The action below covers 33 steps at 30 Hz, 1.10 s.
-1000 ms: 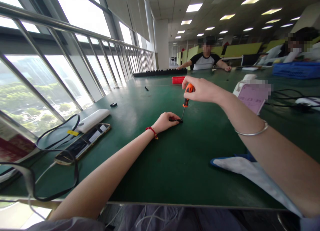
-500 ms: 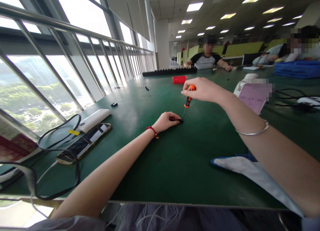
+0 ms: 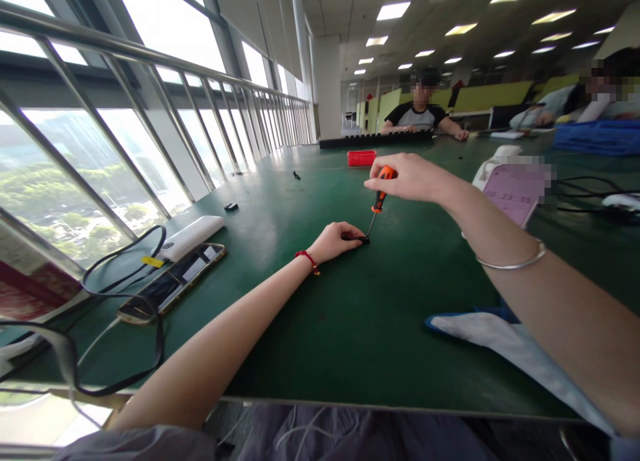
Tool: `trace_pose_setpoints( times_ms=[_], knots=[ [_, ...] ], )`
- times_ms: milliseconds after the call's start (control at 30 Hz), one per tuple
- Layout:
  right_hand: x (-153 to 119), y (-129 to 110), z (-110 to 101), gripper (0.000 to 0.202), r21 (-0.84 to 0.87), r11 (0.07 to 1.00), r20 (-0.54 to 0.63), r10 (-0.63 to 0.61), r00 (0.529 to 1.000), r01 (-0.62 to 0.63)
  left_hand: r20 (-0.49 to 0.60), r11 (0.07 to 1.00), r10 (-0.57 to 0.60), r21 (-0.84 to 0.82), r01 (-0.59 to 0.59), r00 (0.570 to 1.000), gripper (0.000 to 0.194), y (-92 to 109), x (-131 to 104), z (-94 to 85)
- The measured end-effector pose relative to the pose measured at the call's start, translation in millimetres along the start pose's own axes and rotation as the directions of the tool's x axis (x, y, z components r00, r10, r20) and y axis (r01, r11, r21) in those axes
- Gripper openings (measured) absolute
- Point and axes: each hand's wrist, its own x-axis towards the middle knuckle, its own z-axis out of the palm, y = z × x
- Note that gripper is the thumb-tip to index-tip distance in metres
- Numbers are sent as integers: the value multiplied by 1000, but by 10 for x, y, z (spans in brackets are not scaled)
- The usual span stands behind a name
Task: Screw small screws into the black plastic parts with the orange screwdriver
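Note:
My left hand (image 3: 334,242) rests on the green table (image 3: 320,341), its fingers closed on a small black part (image 3: 365,240). Above and to the right, my right hand (image 3: 407,176) grips the orange and black handle of a screwdriver (image 3: 383,189). The shaft slants down to the left, and its tip meets the right end of the black part. Details of the part are too small to make out. Beyond my hands lies a red tray (image 3: 361,158).
A phone (image 3: 173,284), white power bank (image 3: 193,238) and cables lie left. On the right are a pink-screened device (image 3: 517,188), a blue-white cloth (image 3: 475,328) and a blue basket (image 3: 595,138). A person (image 3: 420,111) sits across, behind a long black strip (image 3: 375,140).
The long black strip at the far edge has shifted right, and the person across has moved an arm inward. My hands keep the same hold on the part and screwdriver.

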Motion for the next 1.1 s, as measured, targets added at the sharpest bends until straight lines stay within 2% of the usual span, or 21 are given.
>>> trace_pose_setpoints(
  times_ms=[133, 333, 400, 633, 733, 833, 933, 1100],
  knots=[
    [-4, -5, -8, 19, 6, 1000, 24, 0, 1000, 0, 1, 1000, -2, 4, 2, 1000, 20, -3, 2, -3],
    [-12, -34, -15, 26, 4, 999, 21, 36, 999, -36, 4, 1000, 4, 7, -4, 1000, 20, -1, 3, -4],
    [-13, -37, -16, 20, 7, 1000, 20, 28, 999, -28, 6, 1000, 1, 4, -1, 1000, 20, 3, 1, -5],
    [-18, -18, -11, 34, 7, 1000, 6, 18, 1000, -18, 6, 1000, 0, 2, 0, 1000, 21, 3, 0, -5],
    [-22, -23, -10, 26, -7, 1000, 3, -5, 1000, 5, 10, 1000, -3, 4, 3, 1000, 21, -3, 3, -4],
    [-17, -25, -7, 34, 5, 1000, 14, 2, 1000, -2, 10, 1000, 2, 14, -2, 1000, 21, -7, 5, -5],
    [-8, -11, -6, 29, -17, 999, 3, 30, 1000, -30, 10, 1000, 11, 22, -11, 1000, 21, -12, 6, -5],
    [0, 19, -9, 27, 44, 998, 21, -53, 998, 52, 9, 1000, 10, 23, -10, 1000, 21, -10, 3, -5]
  ],
)
